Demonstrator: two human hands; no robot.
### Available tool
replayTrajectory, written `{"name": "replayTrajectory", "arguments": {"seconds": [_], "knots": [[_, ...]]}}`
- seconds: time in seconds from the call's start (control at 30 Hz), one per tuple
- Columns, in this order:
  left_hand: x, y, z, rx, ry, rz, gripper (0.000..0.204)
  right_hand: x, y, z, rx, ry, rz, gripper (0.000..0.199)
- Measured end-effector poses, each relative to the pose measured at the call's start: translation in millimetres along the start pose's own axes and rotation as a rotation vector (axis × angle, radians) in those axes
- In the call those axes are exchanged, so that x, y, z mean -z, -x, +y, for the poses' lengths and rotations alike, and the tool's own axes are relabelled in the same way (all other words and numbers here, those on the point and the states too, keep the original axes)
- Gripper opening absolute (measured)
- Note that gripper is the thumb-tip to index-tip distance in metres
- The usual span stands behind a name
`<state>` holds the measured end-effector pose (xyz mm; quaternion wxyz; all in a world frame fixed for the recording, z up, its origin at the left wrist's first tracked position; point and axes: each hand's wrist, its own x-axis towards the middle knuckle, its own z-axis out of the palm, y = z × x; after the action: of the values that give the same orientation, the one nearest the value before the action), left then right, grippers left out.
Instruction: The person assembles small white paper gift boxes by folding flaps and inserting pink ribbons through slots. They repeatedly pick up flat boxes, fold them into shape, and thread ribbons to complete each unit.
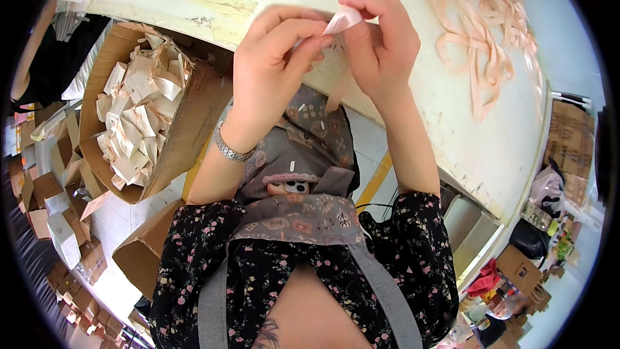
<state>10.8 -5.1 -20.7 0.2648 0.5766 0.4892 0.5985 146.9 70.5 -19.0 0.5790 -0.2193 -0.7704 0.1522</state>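
head | left hand (274, 64), right hand (381, 42) raised (fingertips meeting) | both pinching paper piece (342, 21)

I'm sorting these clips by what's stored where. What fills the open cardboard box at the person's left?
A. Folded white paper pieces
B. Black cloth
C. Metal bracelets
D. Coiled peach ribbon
A: the box is heaped with folded white pieces; the peach ribbon lies loose on the table instead.

I see a matt, scuffed pale worktop (452, 123), satiny peach ribbon (484, 32) at far right, and a rough brown cardboard box (187, 129) of folded paper pieces (139, 116) at left.
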Motion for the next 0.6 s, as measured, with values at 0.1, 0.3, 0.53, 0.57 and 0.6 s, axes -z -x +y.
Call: {"name": "replayTrajectory", "arguments": {"seconds": [0.1, 0.3, 0.53, 0.57, 0.6], "knots": [[-6, -9, 1, -0.136, -0.147, -0.019, 0.007, -3, 1, 1, -0.068, -0.101, 0.057, 0.01], [-5, -18, -4, 0.013, 0.185, -0.026, 0.009, 9, -12, -17, -0.256, -0.046, -0.106, 0.006], [-14, -20, -6, 0.167, 0.328, 0.125, 0.022, 24, 35, -18, 0.059, 0.559, -0.044, 0.021], [-12, -20, -6, 0.187, 0.308, 0.109, 0.024, 23, 39, -19, 0.079, 0.608, -0.061, 0.02], [-10, -21, -6, 0.2, 0.31, 0.084, 0.025, 32, 36, -16, 0.066, 0.574, -0.086, 0.018]]}}
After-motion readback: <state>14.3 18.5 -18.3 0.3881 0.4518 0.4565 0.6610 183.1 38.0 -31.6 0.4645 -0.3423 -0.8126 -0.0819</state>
